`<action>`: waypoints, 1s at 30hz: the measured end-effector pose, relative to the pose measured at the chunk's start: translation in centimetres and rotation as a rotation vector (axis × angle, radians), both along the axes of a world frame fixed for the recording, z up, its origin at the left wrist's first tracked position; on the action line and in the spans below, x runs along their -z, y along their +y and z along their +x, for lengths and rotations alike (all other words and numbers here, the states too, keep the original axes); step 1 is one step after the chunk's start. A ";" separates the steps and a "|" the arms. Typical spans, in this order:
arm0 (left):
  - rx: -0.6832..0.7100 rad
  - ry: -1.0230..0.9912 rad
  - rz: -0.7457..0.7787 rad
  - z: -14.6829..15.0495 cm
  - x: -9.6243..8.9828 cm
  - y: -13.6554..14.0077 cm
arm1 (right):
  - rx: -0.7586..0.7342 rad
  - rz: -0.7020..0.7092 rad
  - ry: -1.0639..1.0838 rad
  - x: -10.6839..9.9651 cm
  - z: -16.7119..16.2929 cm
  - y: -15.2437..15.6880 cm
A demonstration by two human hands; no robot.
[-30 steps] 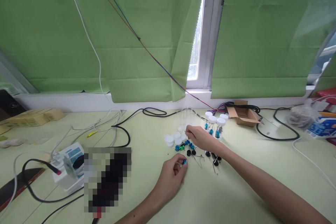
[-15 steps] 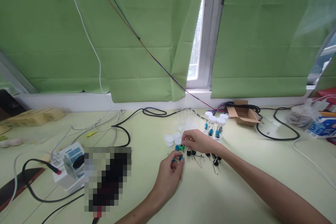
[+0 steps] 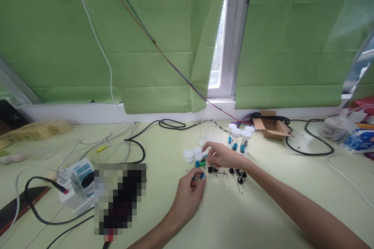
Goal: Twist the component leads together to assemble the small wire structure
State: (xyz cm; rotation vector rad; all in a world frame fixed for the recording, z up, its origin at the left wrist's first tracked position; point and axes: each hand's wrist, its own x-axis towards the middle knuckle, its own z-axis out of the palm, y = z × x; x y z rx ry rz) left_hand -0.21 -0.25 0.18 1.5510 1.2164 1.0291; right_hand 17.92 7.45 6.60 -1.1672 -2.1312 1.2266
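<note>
My left hand (image 3: 188, 192) is closed, its thumb and fingertips pinching a small blue part (image 3: 202, 176) just above the table. To its upper right, my right hand (image 3: 222, 156) is bent down with its fingertips together; whatever they hold is too small to make out. Right beside those fingertips lie a blue piece (image 3: 197, 163) and a green piece (image 3: 202, 163). White round caps (image 3: 189, 155) are grouped just behind them. Under and in front of my right hand are black round knobs (image 3: 240, 180) with thin metal rods, and a bent L-shaped wire or key (image 3: 223, 180).
Clear open tubes (image 3: 208, 134) stand behind the caps. White-lidded clear vials (image 3: 242, 140) with blue parts inside stand behind my right forearm. An open cardboard box (image 3: 273, 130) and black cables are at the back right. A white power strip (image 3: 77, 179) and cables occupy the left.
The fingertips of my right hand have moved slightly up and right, off the green piece. My left hand is almost still, with the blue part turned a little.
</note>
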 end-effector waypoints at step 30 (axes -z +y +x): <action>-0.028 0.097 0.062 -0.1 -0.4 0.0 | -0.301 -0.379 0.131 0.2 0.1 -0.1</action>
